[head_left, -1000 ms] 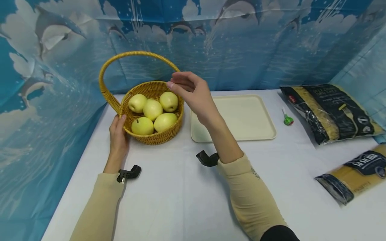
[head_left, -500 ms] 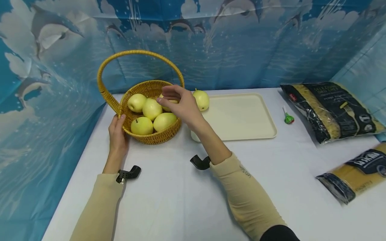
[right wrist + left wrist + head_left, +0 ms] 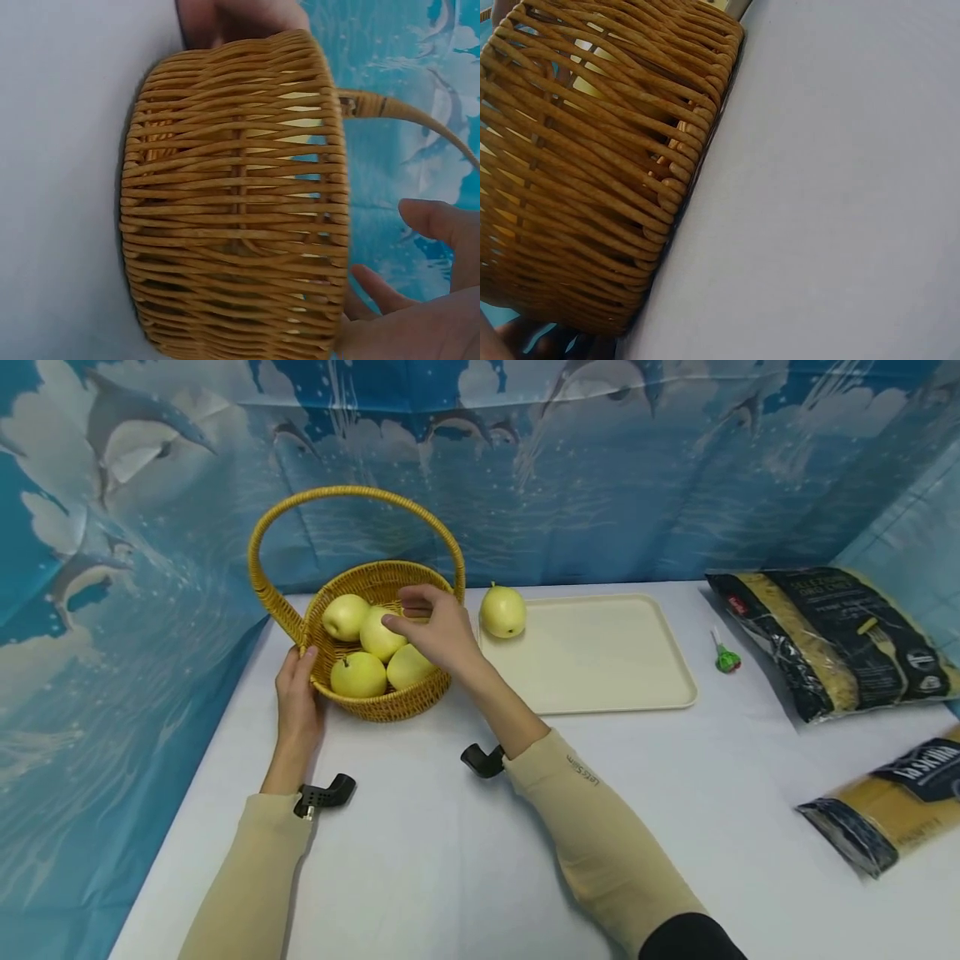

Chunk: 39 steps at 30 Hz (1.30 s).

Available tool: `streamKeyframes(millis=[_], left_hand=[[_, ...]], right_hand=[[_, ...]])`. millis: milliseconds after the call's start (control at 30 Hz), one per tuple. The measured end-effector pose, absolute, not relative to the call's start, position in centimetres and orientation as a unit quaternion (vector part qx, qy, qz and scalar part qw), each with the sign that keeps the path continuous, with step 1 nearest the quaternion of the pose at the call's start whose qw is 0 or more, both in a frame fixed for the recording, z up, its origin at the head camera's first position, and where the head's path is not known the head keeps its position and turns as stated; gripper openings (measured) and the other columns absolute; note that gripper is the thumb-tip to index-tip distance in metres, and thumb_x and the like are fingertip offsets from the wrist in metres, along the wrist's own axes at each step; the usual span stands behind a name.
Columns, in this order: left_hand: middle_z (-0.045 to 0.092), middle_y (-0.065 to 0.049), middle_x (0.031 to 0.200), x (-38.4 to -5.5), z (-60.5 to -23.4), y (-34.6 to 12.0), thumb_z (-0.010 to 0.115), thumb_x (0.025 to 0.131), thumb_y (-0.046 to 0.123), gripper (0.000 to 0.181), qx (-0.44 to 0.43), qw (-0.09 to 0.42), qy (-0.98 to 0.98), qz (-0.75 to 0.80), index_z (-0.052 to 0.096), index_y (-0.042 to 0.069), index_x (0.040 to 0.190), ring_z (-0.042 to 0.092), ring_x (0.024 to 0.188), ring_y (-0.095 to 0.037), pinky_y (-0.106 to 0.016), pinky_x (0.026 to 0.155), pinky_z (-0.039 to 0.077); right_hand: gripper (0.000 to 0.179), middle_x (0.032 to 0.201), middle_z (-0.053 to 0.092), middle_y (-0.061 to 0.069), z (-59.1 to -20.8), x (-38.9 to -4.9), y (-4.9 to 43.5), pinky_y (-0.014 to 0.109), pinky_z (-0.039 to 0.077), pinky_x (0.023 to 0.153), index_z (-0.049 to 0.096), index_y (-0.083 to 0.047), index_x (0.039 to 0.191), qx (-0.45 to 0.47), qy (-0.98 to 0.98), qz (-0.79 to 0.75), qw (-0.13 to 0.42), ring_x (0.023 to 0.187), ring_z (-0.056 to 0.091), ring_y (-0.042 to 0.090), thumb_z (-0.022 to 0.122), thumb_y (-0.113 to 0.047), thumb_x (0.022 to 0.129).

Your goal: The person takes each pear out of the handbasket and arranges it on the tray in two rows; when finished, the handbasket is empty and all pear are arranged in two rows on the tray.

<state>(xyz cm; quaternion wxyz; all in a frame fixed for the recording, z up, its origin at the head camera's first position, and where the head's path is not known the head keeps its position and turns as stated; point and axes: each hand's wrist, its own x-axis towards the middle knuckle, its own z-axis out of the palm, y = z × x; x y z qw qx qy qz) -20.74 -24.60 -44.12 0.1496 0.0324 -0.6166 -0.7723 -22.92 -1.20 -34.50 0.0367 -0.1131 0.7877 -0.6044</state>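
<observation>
- Four yellow-green fruits [image 3: 358,674] show in the wicker basket [image 3: 397,703], which we see standing on the white cloth [image 3: 420,843], its tall handle arched above.
- We see the left hand [image 3: 297,706] gripping the basket's left side, thumb at the rim, fingers against the outer wall.
- The right hand [image 3: 447,635] hangs over the basket's right side, its thumb and fingers spread apart; we cannot tell whether it touches any fruit.
- Our two hands are apart from each other, on opposite sides of the basket.
- One more fruit [image 3: 502,612] sits at the far left corner of the cream tray [image 3: 592,660], just beside the basket.
- Further right we see a small green item [image 3: 726,661], a black-and-yellow bag [image 3: 840,639] and a yellow packet [image 3: 900,802].
</observation>
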Motion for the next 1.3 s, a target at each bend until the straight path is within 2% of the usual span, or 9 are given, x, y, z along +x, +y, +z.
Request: streamKeyframes(millis=[533,767,900,1300], left_hand=[[0.054,-0.015,0.149,-20.7,-43.9,-24.9,0.054,0.109,0.03,0.049,0.034,0.149,-0.622,-0.768,0.052,0.005,0.151,0.054,0.135,-0.022,-0.019,0.103,0.048],[0.055,-0.016,0.145,-20.6,-44.0,-24.7,0.052,0.11,0.028,0.048,0.03,0.148,-0.619,-0.771,0.051,0.003,0.15,0.055,0.131,-0.023,-0.021,0.102,0.048],[0.056,-0.015,0.143,-20.7,-44.1,-24.6,0.052,0.11,0.028,0.048,0.026,0.148,-0.621,-0.769,0.051,0.002,0.15,0.055,0.129,-0.022,-0.021,0.101,0.048],[0.055,-0.016,0.146,-20.5,-44.1,-24.7,0.052,0.11,0.029,0.048,0.027,0.146,-0.626,-0.766,0.05,0.003,0.15,0.054,0.131,-0.022,-0.02,0.101,0.048]], right_hand=[[0.057,0.148,0.062,0.011,-35.1,-24.8,-4.0,0.038,0.049,0.11,0.057,-0.007,0.148,-0.139,0.863,-0.485,0.027,0.136,0.058,0.025,0.075,-0.028,0.099],[0.059,0.145,0.063,0.008,-35.2,-25.4,-4.8,0.04,0.052,0.101,0.056,-0.008,0.149,-0.159,0.886,-0.433,0.041,0.126,0.061,0.028,0.077,-0.029,0.098],[0.06,0.144,0.064,0.008,-35.3,-25.7,-5.0,0.04,0.051,0.103,0.057,-0.008,0.149,-0.163,0.893,-0.417,0.044,0.127,0.06,0.028,0.077,-0.029,0.098],[0.071,0.142,0.064,0.009,-36.0,-26.2,-5.9,0.038,0.052,0.106,0.055,-0.007,0.149,-0.158,0.918,-0.361,0.032,0.129,0.06,0.027,0.083,-0.039,0.092]])
